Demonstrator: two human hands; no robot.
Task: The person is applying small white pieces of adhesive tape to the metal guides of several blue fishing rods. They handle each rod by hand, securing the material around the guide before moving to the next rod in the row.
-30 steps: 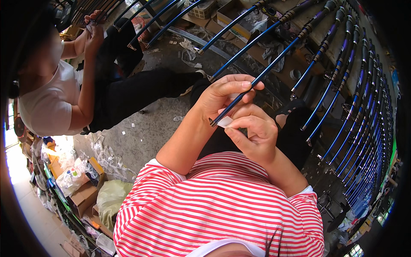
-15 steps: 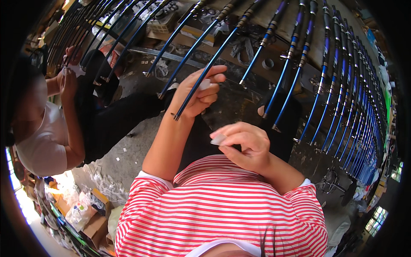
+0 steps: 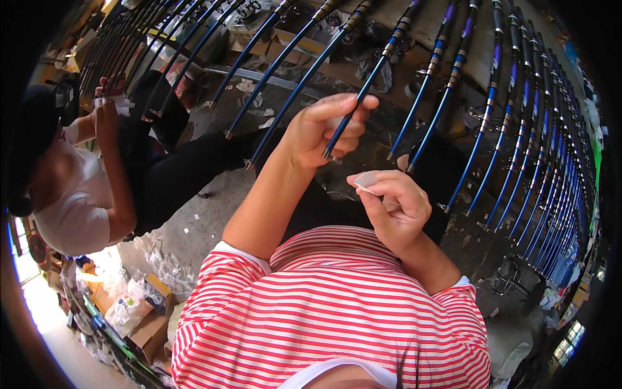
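Just ahead of me, my left hand point(image 3: 324, 129) is closed around the lower part of a thin blue fishing rod point(image 3: 372, 79), thumb and forefinger on it. The rod's tip end, with a small metal guide, sticks out below the fingers. A pale patch shows in this palm, too covered to name. To the right and nearer my body, my right hand point(image 3: 400, 204) pinches a small flat white piece point(image 3: 367, 181), like a label or bit of film, between thumb and fingers. It is apart from the rod.
Several similar rods point(image 3: 424, 87) hang tip-down in a row, crowded together at the far right point(image 3: 557, 214). On the left a seated co-worker point(image 3: 78, 194) handles something white. Cardboard boxes point(image 3: 149, 330) and plastic bags point(image 3: 123, 311) lie lower left. White scraps dot the concrete floor point(image 3: 207, 217).
My left hand has moved right, from behind one rod to a grip on the neighbouring rod, whose tip has swung toward me. My right hand has shifted slightly right, still holding the white piece.
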